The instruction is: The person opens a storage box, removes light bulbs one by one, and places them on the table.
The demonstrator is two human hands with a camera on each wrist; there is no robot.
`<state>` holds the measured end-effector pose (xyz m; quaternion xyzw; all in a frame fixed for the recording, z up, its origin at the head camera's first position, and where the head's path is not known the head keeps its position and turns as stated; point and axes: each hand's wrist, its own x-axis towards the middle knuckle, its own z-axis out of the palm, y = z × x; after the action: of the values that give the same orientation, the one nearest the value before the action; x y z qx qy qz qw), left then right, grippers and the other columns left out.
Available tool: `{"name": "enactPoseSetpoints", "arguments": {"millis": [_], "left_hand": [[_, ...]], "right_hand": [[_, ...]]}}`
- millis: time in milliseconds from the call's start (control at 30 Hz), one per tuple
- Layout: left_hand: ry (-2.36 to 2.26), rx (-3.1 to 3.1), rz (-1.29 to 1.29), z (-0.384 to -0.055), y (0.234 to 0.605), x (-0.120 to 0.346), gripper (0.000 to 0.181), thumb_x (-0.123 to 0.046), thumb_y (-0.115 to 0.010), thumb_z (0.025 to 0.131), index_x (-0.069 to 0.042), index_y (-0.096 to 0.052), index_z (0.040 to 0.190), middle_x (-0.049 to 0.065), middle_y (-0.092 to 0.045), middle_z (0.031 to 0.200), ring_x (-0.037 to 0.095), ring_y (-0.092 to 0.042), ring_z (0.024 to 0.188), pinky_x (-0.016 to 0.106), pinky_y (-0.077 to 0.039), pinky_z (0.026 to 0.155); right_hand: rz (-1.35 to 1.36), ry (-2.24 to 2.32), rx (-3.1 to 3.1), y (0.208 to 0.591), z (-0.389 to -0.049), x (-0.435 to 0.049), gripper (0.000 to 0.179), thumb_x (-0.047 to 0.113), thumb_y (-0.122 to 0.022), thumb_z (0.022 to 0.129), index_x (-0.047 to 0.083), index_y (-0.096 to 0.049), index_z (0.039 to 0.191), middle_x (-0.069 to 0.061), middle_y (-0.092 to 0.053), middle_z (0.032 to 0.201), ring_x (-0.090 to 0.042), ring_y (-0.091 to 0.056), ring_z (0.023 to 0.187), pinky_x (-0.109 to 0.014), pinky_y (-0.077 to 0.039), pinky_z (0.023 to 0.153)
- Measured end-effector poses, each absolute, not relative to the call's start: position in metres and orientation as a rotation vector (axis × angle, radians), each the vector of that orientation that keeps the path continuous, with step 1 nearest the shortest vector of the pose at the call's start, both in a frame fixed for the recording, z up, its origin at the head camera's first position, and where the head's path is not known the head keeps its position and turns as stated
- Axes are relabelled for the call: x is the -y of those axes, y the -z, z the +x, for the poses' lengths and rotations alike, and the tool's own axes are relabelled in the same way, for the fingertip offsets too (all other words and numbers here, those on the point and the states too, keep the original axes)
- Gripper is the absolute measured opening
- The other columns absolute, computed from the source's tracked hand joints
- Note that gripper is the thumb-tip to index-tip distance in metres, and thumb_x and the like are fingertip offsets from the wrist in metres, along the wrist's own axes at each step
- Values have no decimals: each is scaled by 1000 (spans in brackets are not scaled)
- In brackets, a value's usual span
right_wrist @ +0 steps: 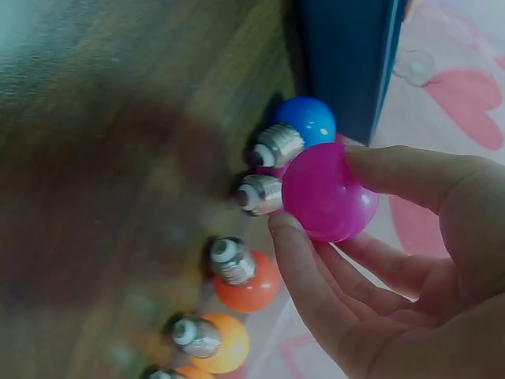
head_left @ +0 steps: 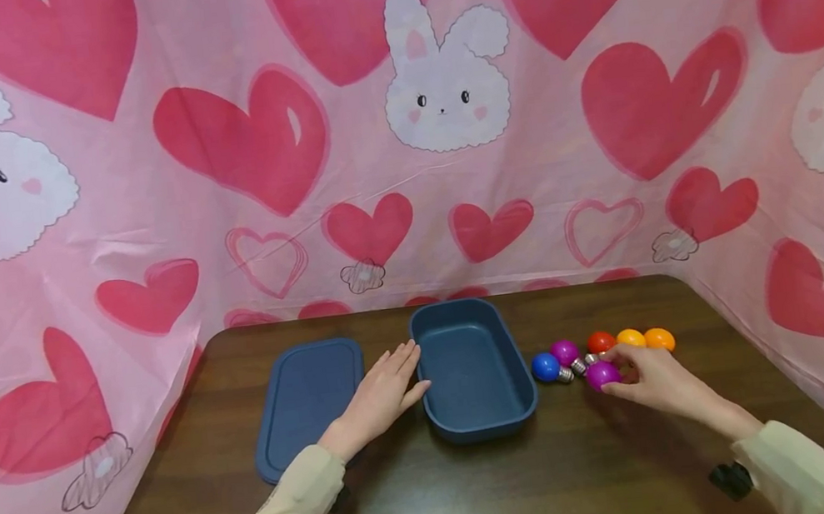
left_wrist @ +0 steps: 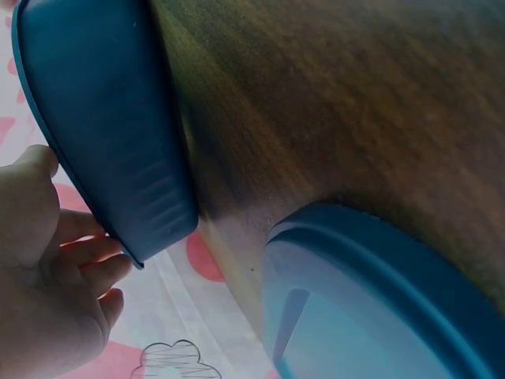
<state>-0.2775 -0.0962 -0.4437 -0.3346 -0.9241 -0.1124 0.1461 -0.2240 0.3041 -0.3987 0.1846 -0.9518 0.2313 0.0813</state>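
Observation:
My right hand point(head_left: 654, 378) pinches a purple light bulb point(right_wrist: 330, 193) between thumb and fingers, at the near side of a row of bulbs. The row has a blue bulb point(head_left: 545, 367), another purple bulb point(head_left: 564, 351), a red bulb point(head_left: 601, 343) and two orange bulbs, one at the right end point(head_left: 660, 340). In the right wrist view the held bulb partly hides the other purple one. With fingers extended, my left hand point(head_left: 384, 390) touches the left rim of a dark blue open box point(head_left: 483, 430). Nothing lies inside the box.
A dark blue lid point(head_left: 309, 393) lies flat on the wooden table point(head_left: 437, 497), left of the box and partly behind the left forearm. Pink cloth point(head_left: 362, 145) with hearts and rabbits hangs behind the table and along both sides.

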Motion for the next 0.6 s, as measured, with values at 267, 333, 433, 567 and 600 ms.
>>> {"name": "enactPoseSetpoints", "arguments": {"millis": [267,333,433,567,600], "left_hand": [[330,2668,-962,-277,444,96,59,-40,-48,89,-4,-37,134,10,-34,139,23,-36,125,38,-23,104],[329,2667,-963,-277,444,96,59,-40,-49,89,-4,-37,134,11,-35,138,23,-36,125,39,-23,104],[331,2669,-964,-277,444,97,59,-39,-49,89,-4,-37,134,11,-34,139,23,-36,125,39,-24,104],[337,2668,-965,-277,444,97,59,-39,-49,89,-4,-37,134,11,-34,139,23,-36,125,39,-23,104],[338,2665,-967,-277,444,97,59,-40,-49,89,-4,-37,134,11,-35,138,23,-36,125,39,-23,104]], "right_hand": [[530,-641,2846,410,-218,-310,35,25,-76,66,6,-61,92,-2,-64,80,-6,-51,60,-22,-45,54],[531,-628,2850,412,-217,-311,35,26,-76,66,7,-61,91,-1,-64,80,-7,-52,61,-23,-44,55],[507,-626,2869,417,-216,-313,34,26,-76,66,8,-61,90,1,-63,78,-7,-50,61,-23,-42,54],[476,-646,2912,420,-216,-315,33,24,-75,67,8,-61,92,1,-62,78,-2,-43,56,-21,-39,51],[472,-648,2922,421,-217,-316,33,24,-75,67,8,-61,92,0,-62,78,-2,-42,55,-20,-38,51]]}}
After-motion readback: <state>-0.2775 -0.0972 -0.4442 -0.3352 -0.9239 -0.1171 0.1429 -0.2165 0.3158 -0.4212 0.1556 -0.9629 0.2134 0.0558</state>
